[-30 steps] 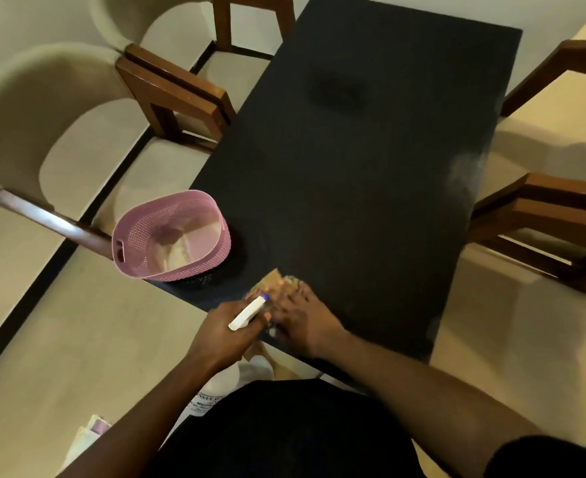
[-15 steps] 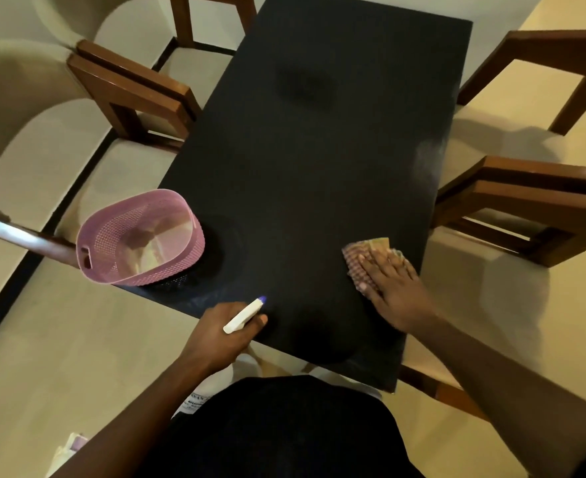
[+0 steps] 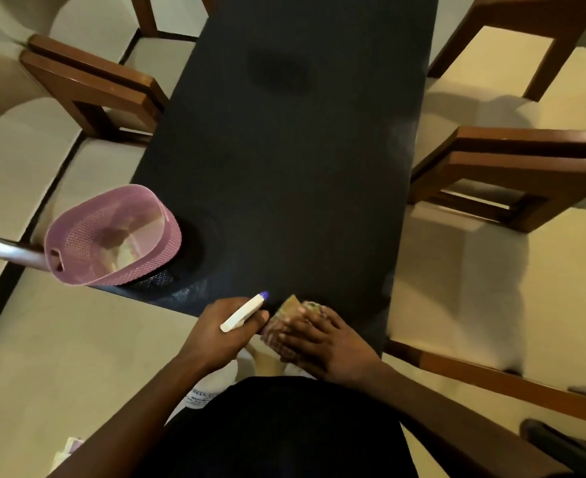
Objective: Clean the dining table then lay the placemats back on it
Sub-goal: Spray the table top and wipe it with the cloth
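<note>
A long black dining table [image 3: 284, 167] runs away from me. My left hand [image 3: 222, 334] grips a white spray bottle [image 3: 241, 312] with a blue nozzle tip, held at the table's near edge; the bottle's body hangs below the hand. My right hand [image 3: 322, 343] presses flat on a checked cleaning cloth [image 3: 286, 319] at the near edge, just right of the bottle. No placemats show on the table top.
A pink perforated basket [image 3: 108, 236] sits on the table's near left corner, overhanging the edge. Wooden chairs with cream seats stand on both sides, left [image 3: 91, 81] and right [image 3: 512, 167]. The floor is pale tile.
My right hand has swept the cloth from the table's right edge back left to the near edge beside the spray bottle. The left hand has kept its hold on the bottle.
</note>
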